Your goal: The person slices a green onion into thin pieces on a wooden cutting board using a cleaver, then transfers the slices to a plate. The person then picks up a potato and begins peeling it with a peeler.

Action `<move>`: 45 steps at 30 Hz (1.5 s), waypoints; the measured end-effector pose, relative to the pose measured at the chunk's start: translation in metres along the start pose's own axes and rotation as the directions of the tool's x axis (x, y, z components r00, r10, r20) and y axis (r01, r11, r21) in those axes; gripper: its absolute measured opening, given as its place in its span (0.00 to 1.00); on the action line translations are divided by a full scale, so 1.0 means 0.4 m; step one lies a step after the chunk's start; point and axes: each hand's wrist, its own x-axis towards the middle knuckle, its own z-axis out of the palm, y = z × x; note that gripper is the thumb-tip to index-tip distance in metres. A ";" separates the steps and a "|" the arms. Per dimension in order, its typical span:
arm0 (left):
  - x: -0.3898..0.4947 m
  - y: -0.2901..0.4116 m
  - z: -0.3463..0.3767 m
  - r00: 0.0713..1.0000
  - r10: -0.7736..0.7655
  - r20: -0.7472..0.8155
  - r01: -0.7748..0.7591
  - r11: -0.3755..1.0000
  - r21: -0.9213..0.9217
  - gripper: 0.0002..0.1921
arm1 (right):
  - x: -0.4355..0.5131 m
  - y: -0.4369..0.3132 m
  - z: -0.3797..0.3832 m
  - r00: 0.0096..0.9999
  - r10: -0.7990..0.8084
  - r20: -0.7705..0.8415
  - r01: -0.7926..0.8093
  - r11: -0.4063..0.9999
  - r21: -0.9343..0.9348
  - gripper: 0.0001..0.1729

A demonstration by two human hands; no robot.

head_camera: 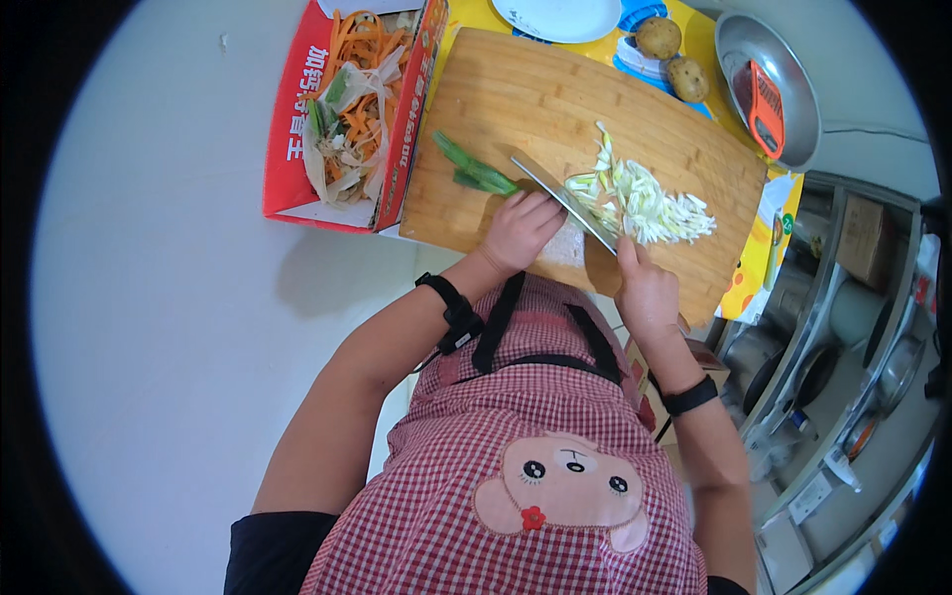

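My right hand (647, 290) is closed round the handle of a kitchen knife (567, 202), whose blade points up and left over a wooden cutting board (520, 82). Beside the blade, my left hand (523, 230) presses on a green onion or leek (472, 165); its green end sticks out to the left, and the fingertips are close to the blade. Sliced white and pale green pieces (654, 204) lie in a loose heap to the right of the knife. The knife's handle is mostly hidden in my right hand.
Left of the board stands a red cardboard box (282, 178) with carrot peelings (364, 37) and other scraps. Behind the board are a white plate (561, 16) and two potatoes (658, 37). A metal bowl (807, 111) holds an orange grater (766, 111). Shelves with cookware stand at right.
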 end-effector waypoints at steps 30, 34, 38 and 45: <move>0.012 -0.068 -0.122 0.982 -0.063 0.179 0.048 0.995 0.084 0.12 | -0.025 -0.043 -0.117 0.991 0.125 -0.052 -0.111 0.970 0.218 0.24; 0.002 -0.078 -0.115 0.979 -0.025 0.204 0.008 0.996 0.083 0.12 | -0.012 -0.062 -0.094 0.998 0.007 -0.064 0.001 0.991 0.132 0.24; -0.004 -0.076 -0.109 0.982 -0.032 0.184 0.022 0.998 0.058 0.12 | 0.075 -0.048 -0.031 0.999 0.031 -0.026 -0.028 0.993 0.115 0.24; -0.026 -0.076 -0.097 0.995 0.004 0.099 -0.008 0.999 0.047 0.13 | 0.024 -0.065 -0.084 0.994 0.094 -0.049 -0.087 0.987 0.136 0.25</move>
